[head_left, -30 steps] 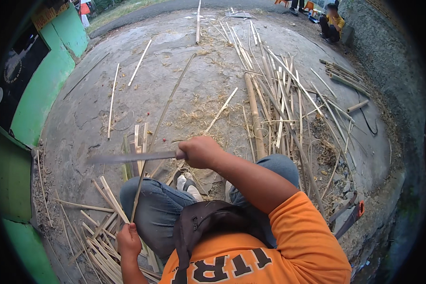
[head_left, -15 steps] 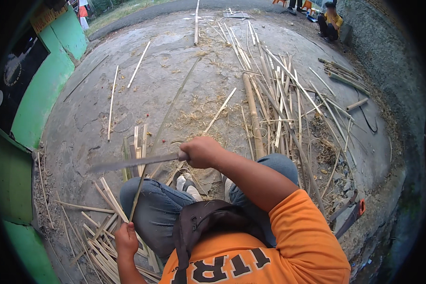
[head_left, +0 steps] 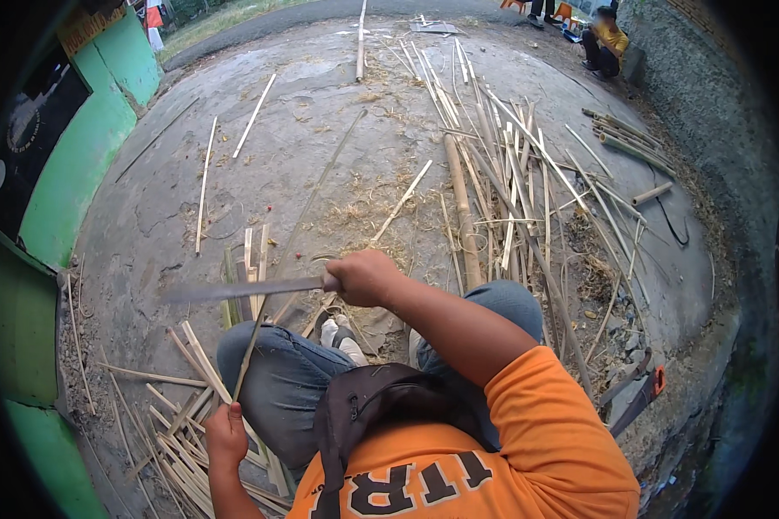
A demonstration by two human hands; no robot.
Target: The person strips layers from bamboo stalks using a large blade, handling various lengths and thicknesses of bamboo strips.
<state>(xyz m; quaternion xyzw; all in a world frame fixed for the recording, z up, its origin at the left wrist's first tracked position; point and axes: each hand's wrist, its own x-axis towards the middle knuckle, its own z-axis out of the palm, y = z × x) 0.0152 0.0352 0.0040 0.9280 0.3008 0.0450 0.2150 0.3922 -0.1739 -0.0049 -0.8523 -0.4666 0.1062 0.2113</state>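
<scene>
My right hand [head_left: 363,277] is closed round the handle of a machete [head_left: 260,289]. Its long blade points left, and motion blurs the tip. Beneath the blade runs a long greenish bamboo strip [head_left: 320,182], slanting from beside my left thigh to the ground ahead. My left hand [head_left: 226,432] is closed on the strip's near end, thumb uppermost. Whether the blade touches the strip, I cannot tell. Beside and behind that hand lies a pile of pale split bamboo strips [head_left: 186,458]. More short bamboo pieces [head_left: 253,259] stand just beyond my left knee.
Several bamboo poles and slats [head_left: 468,208] lie ahead to the right. A saw with an orange handle [head_left: 640,403] rests at the right. Cut bamboo tubes [head_left: 637,154] lie near the wall [head_left: 710,112]. Another person [head_left: 606,43] sits at the far right. A green wall [head_left: 69,190] borders the left.
The machete blade has swung slightly upward in the picture and lies more level. Both hands keep their holds, and the strip has barely shifted.
</scene>
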